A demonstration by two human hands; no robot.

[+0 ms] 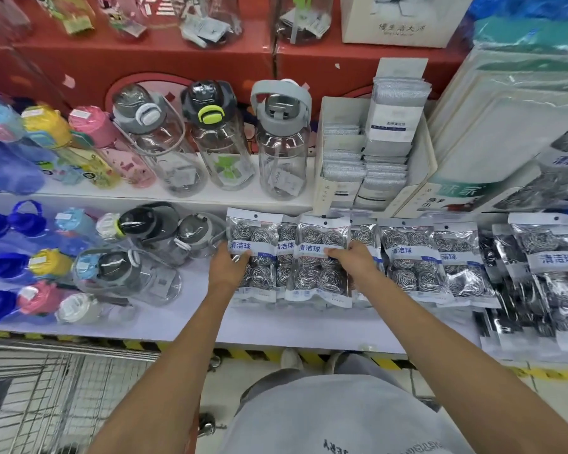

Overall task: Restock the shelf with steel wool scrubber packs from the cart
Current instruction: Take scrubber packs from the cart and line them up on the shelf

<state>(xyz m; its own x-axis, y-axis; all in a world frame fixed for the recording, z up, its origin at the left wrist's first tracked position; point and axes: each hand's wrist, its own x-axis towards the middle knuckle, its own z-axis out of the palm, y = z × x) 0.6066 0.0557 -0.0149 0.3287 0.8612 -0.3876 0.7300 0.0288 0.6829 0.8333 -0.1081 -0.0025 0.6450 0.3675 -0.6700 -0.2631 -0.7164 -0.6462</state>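
Note:
Several clear packs of steel wool scrubbers with blue-lettered labels lie in a row on the white lower shelf (276, 326). My left hand (228, 265) grips the left edge of the leftmost pack (254, 253), thumb across its front. My right hand (353, 258) grips the right edge of the pack beside it (320, 257), thumb lying over the label. More packs (407, 260) overlap to the right, reaching a darker pile (538, 283) at the shelf's right end. A corner of the wire cart (53, 394) shows at the bottom left; its contents are out of sight.
Clear and coloured water bottles (151, 257) lie left of the packs and stand on the upper shelf (282, 139). A cardboard box of grey cloths (368, 158) and large flat packages (512, 126) sit above right. Yellow-black tape edges the shelf base.

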